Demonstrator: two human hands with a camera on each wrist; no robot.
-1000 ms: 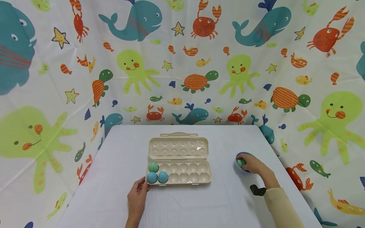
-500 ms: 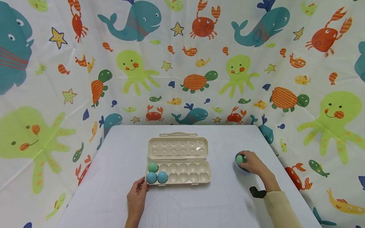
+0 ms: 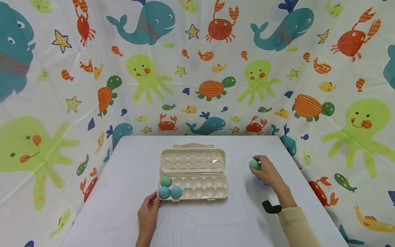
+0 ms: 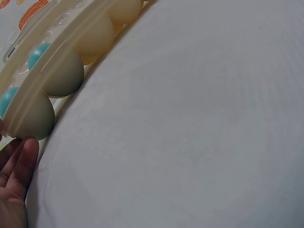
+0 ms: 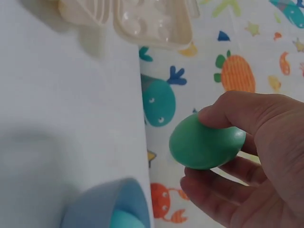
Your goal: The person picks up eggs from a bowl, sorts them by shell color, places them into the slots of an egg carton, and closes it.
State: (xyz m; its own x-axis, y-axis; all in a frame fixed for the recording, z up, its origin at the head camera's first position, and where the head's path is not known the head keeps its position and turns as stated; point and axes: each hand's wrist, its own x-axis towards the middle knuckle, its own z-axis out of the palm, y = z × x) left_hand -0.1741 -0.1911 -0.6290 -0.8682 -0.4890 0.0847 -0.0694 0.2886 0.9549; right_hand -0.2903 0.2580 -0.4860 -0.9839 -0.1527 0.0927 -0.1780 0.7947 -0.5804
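Observation:
Pinched between the thumb and fingers of my right hand is a green toy egg, raised over the table at the right. Below it is a blue bowl, mostly hidden by the hand in the head view; a teal egg shows inside it. An open beige egg carton lies mid-table. Its left end holds a green egg in the back row and two blue eggs in the front row. My left hand grips the carton's front left corner, fingertips against the outer cup.
The carton's lid lies folded back behind the tray. A white cloth covers the table. A curtain printed with sea animals hangs behind and along both sides.
My right hand has lifted the green egg out of the blue bowl and moved slightly up and left. The left hand and the carton stay in place.

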